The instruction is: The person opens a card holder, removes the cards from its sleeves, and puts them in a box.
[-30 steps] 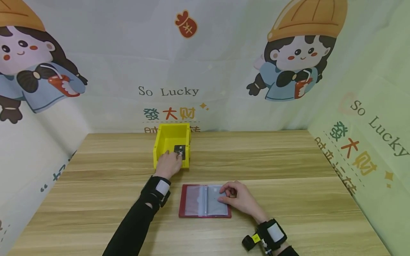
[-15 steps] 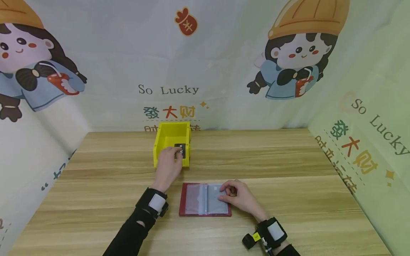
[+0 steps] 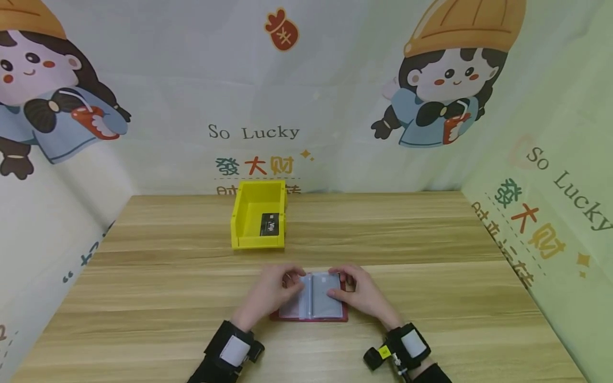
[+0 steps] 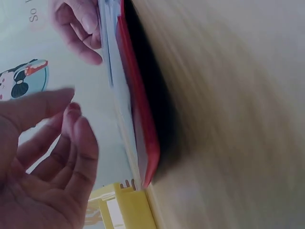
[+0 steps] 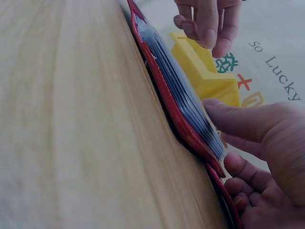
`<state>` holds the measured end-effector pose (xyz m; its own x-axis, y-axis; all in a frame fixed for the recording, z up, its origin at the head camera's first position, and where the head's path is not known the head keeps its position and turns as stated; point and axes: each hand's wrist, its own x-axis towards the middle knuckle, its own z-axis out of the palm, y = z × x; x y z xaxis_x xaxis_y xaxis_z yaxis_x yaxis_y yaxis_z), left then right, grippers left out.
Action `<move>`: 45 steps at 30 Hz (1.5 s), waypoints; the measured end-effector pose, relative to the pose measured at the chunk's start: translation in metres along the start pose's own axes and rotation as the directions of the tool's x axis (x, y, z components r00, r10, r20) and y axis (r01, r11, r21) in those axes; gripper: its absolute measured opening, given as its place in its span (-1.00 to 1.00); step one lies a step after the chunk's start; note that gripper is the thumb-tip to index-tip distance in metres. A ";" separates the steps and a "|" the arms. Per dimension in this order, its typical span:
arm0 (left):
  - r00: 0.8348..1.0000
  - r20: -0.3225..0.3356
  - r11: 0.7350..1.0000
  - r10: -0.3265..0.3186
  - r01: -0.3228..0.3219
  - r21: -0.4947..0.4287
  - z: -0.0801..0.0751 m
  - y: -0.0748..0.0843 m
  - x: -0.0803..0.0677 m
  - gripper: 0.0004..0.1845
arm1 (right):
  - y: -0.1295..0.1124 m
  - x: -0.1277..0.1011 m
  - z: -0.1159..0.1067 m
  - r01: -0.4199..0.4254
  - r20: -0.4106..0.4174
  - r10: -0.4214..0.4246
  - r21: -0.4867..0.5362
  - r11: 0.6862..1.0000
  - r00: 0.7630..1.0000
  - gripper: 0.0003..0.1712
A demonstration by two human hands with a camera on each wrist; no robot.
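A red card holder [image 3: 327,298] lies spread on the table, with clear plastic sleeves on both sides. My right hand [image 3: 361,291] grips its right edge; the thumb [image 5: 224,114] rests on the stacked sleeves, and curled fingers sit at the red cover's edge. Over the left half hovers my left hand [image 3: 273,290], thumb and fingertips close together. The left wrist view shows nothing between those fingers. Farther back stands a yellow bin [image 3: 249,213], holding a black card [image 3: 270,224] marked "Vip" at its front right.
The wooden table [image 3: 402,229] reaches back to a printed cloth backdrop [image 3: 335,106]. Cloth also hangs along the left and right sides. Straps with small cameras are worn on both wrists.
My left hand has left the yellow bin and come back toward me, over the card holder's left half. The black card stays in the bin. My right hand has kept its place.
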<state>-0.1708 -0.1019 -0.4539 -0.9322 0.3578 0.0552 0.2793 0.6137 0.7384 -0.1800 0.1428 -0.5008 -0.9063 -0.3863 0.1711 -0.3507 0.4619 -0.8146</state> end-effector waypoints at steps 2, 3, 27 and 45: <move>0.998 0.057 1.000 0.010 -0.009 -0.017 0.003 0.000 -0.003 -0.59 | 0.000 0.000 0.000 -0.012 0.008 0.012 -0.015 1.000 1.000 -0.51; 0.996 0.084 1.000 0.016 -0.014 -0.018 0.005 0.000 -0.004 -0.48 | -0.001 0.000 0.000 -0.022 0.012 0.022 -0.021 1.000 1.000 -0.49; 0.982 0.177 0.998 -0.059 0.053 0.039 0.023 0.002 0.004 0.03 | -0.010 0.023 -0.003 -0.074 -0.052 0.069 -0.099 0.992 0.996 -0.70; 0.992 0.127 0.994 -0.003 0.017 -0.106 0.028 -0.010 0.002 0.02 | -0.018 0.017 0.001 -0.136 -0.125 0.146 0.088 0.987 0.981 -0.57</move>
<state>-0.1695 -0.0880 -0.4801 -0.8961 0.4426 -0.0330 0.2377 0.5414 0.8064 -0.1889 0.1274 -0.4835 -0.9702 -0.2119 0.1178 -0.2020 0.4378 -0.8761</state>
